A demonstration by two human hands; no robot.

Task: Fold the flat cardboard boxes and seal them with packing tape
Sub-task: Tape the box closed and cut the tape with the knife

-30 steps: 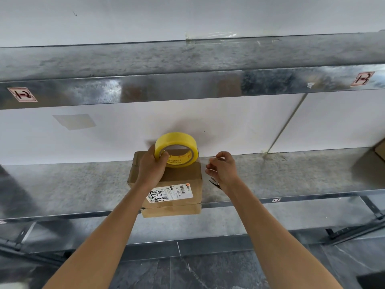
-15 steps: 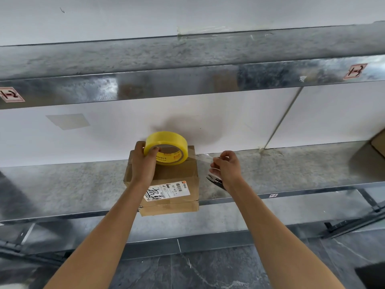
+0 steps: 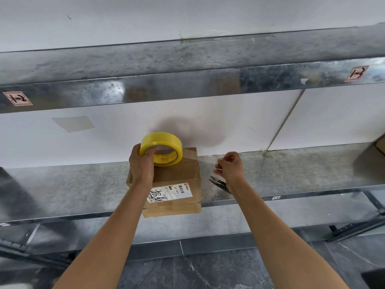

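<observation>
A small folded cardboard box [image 3: 179,178] with a white shipping label sits on the metal shelf [image 3: 73,188], its near edge overhanging the shelf front. My left hand [image 3: 141,163] grips a yellow roll of packing tape [image 3: 164,148] held over the box's far left part. A clear strip of tape [image 3: 205,158] runs from the roll to the right, past the box's edge. My right hand [image 3: 230,165] pinches the free end of that strip, to the right of the box and above the shelf.
Small black snips [image 3: 218,182] lie on the shelf just below my right hand. Another brown box corner [image 3: 380,142] shows at the far right of the shelf. An upper metal shelf [image 3: 187,80] overhangs, with a white wall behind.
My right hand has drawn the tape end further right, so the strip is longer. The roll in my left hand has shifted slightly left over the box.
</observation>
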